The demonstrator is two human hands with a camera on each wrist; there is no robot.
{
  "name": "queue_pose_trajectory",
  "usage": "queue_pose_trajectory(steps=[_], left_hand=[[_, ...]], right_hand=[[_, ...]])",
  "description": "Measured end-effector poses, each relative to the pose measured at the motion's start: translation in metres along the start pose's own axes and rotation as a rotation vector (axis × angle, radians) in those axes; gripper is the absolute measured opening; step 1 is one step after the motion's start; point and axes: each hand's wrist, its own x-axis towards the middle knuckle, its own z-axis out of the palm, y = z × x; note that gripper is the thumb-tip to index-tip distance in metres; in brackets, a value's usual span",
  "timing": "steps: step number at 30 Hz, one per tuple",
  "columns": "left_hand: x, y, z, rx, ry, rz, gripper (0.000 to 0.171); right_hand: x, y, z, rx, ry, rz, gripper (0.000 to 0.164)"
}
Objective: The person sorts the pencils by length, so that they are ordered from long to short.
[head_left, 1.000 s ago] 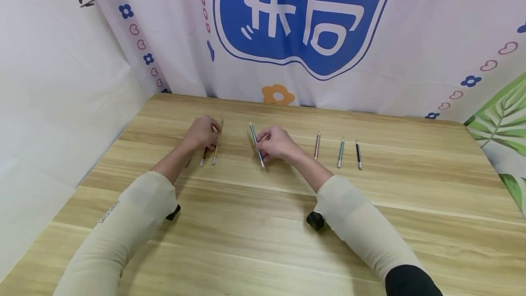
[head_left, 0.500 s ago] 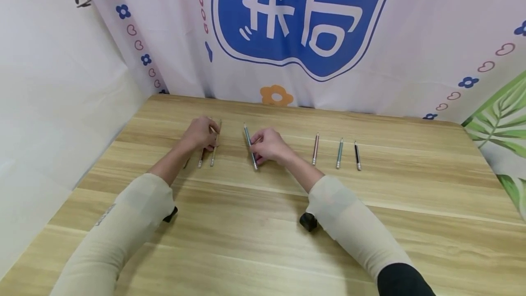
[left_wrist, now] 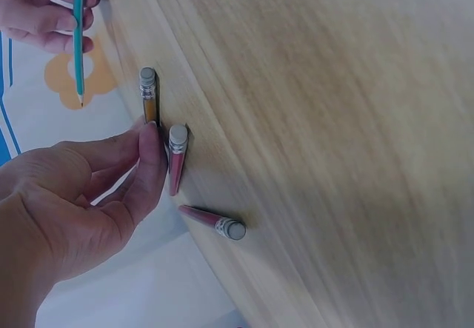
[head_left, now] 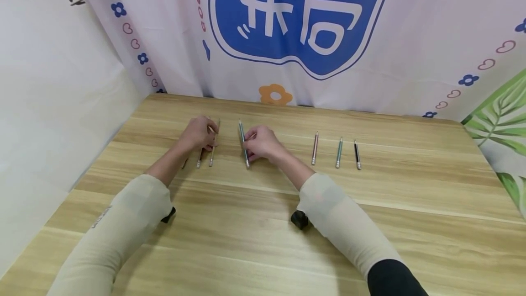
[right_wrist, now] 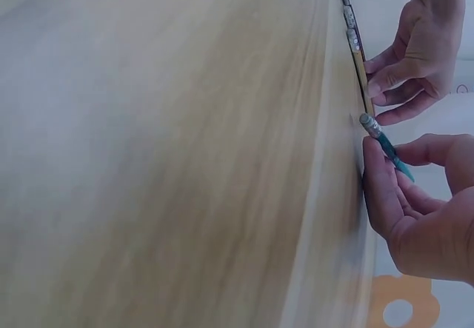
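Observation:
My right hand point(head_left: 261, 143) pinches a teal pencil point(head_left: 242, 134) between thumb and fingers, its eraser end toward me. In the left wrist view this teal pencil point(left_wrist: 78, 2) points at the backdrop, and the right wrist view shows its metal-banded eraser near the tabletop. To its left, my left hand point(head_left: 199, 133) pinches a yellow pencil point(left_wrist: 150, 108) lying on the table. Beside that lie a dark red pencil point(left_wrist: 176, 166) and, at a slant, another reddish pencil point(left_wrist: 211, 219). My left hand partly covers these in the head view.
Right of my hands lie a reddish pencil point(head_left: 315, 148), a green pencil point(head_left: 339, 152) and a black pencil point(head_left: 357, 155), spaced apart. The wooden table point(head_left: 246, 232) meets a printed cloth backdrop point(head_left: 172, 49) at its far edge and a white sheet point(head_left: 61, 90) at left.
My right hand has moved left with the teal pencil, closer to the yellow one, and the pencil has turned slightly more upright in the head view. My left hand stays in place.

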Motion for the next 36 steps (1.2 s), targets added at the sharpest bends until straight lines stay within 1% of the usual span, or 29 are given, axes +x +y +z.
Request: queue_pose_trajectory(steps=[6,16,20,26,32,36], left_hand=[[-0.001,0.000,-0.001,-0.016,0.001,0.004,0.032],[0.002,-0.004,0.000,-0.020,0.017,0.006,0.033],[0.003,-0.005,0.000,-0.024,0.013,0.010,0.033],[0.004,-0.004,-0.001,-0.031,0.004,0.016,0.031],[0.003,-0.002,-0.001,-0.037,-0.004,-0.001,0.032],[0.003,-0.003,-0.001,-0.038,-0.008,-0.007,0.031]], right_hand=[[0.005,-0.003,0.008,0.025,0.022,-0.005,0.026],[0.011,-0.009,0.019,0.062,0.026,-0.006,0.030],[0.013,-0.009,0.024,0.042,0.028,-0.021,0.031],[0.017,-0.010,0.030,0.020,0.058,-0.022,0.032],[0.020,-0.011,0.034,0.008,0.084,-0.027,0.033],[0.022,-0.014,0.036,-0.026,0.099,-0.032,0.035]])
